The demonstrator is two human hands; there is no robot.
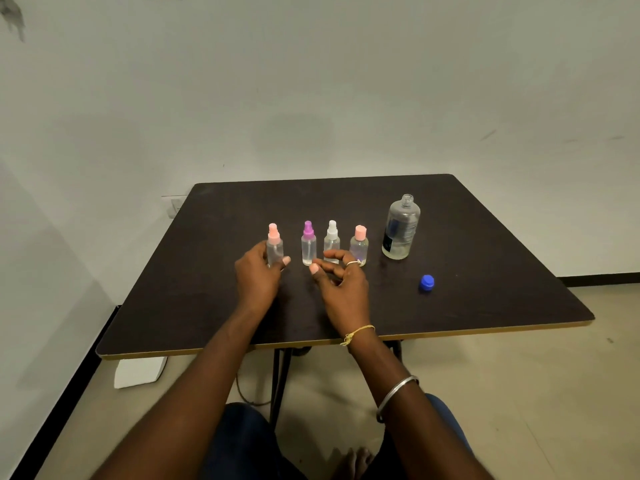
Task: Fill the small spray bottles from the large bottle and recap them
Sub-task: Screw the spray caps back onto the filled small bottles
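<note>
Several small clear bottles stand in a row on the dark table (485, 289). From the left they are a pink-topped spray bottle (274, 244), a purple-topped one (308, 244), a white-topped one (331, 239) and a pink-capped one (359, 244). My left hand (258, 273) grips the pink-topped spray bottle around its body, which stands on the table. My right hand (341, 282) hovers in front of the purple and white bottles, fingers loosely curled and holding nothing. The large clear bottle (400, 228) stands uncapped at the right, with little liquid in it. Its blue cap (426, 283) lies on the table in front of it.
The table's front edge (311, 344) runs just beyond my forearms, and its black legs (278, 379) stand below. A white wall rises behind. A white box (138, 372) sits on the floor under the table's left corner.
</note>
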